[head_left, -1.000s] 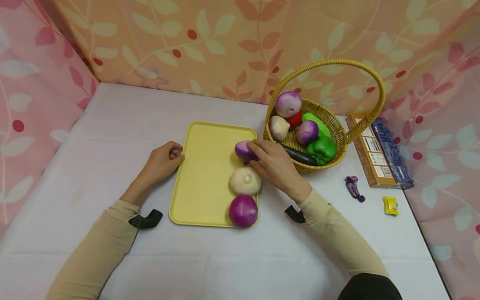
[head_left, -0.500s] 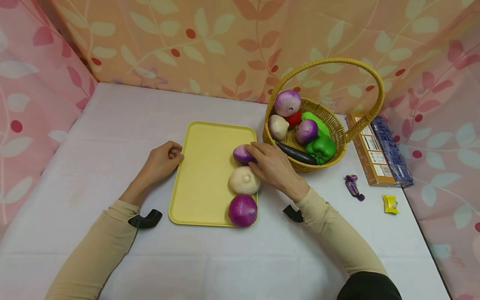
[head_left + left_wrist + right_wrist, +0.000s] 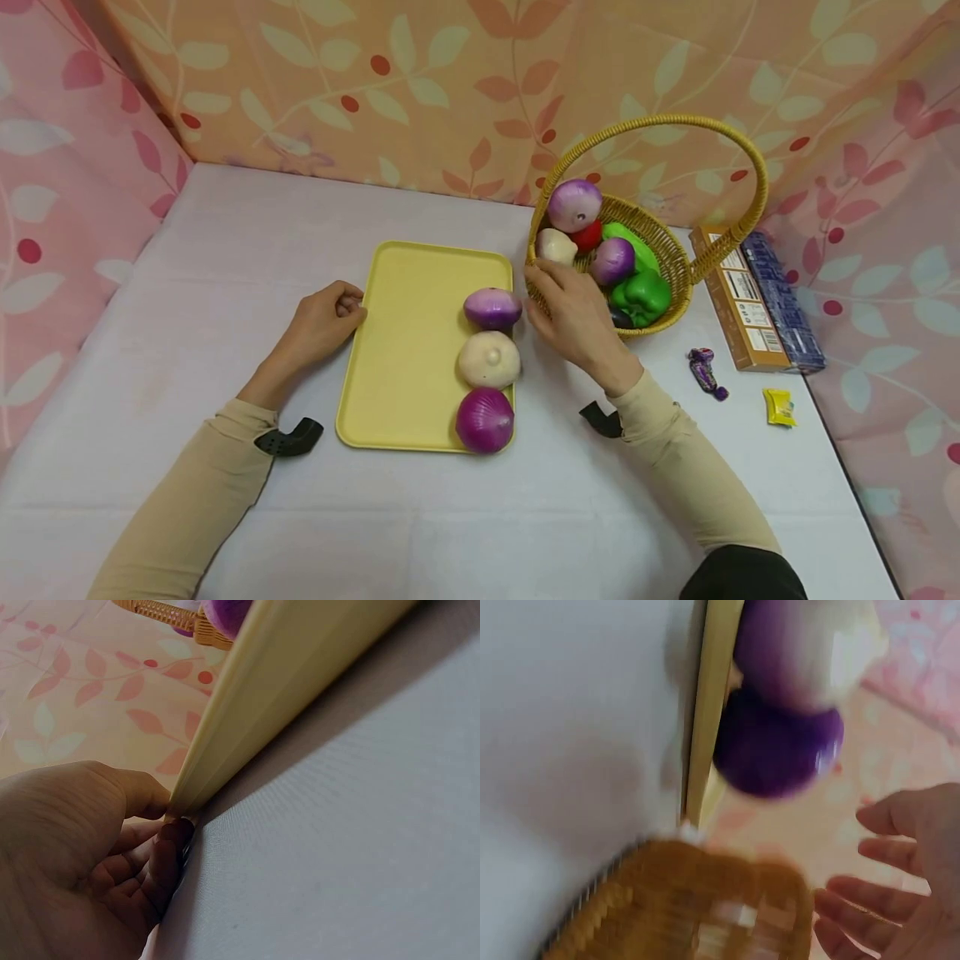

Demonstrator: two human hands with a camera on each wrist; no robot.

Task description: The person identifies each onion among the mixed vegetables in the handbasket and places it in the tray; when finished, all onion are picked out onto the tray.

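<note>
My left hand [image 3: 322, 325] pinches the left edge of a yellow tray [image 3: 405, 350]; in the left wrist view the thumb lies on the tray rim [image 3: 217, 742]. Along the tray's right side stand a purple-and-white onion [image 3: 492, 309], a cream-coloured round vegetable [image 3: 489, 360] and a red onion [image 3: 485, 421]. My right hand [image 3: 573, 321] is over the near left rim of a wicker basket [image 3: 678, 258], its fingers loosely bent and holding nothing in the right wrist view. It hides most of a dark eggplant [image 3: 620, 317].
Inside the basket are onions [image 3: 574, 206], a whitish bulb [image 3: 556, 247], something red [image 3: 588, 237], a green pepper [image 3: 642, 297] and a lighter green vegetable [image 3: 630, 242]. The tall basket handle [image 3: 675, 121] arches above. Boxes [image 3: 738, 308], a purple-wrapped candy [image 3: 707, 373] and a yellow packet [image 3: 780, 407] lie right.
My right hand has let go of the purple-and-white onion on the tray and moved right to the basket rim. The left hand has stayed at the tray edge.
</note>
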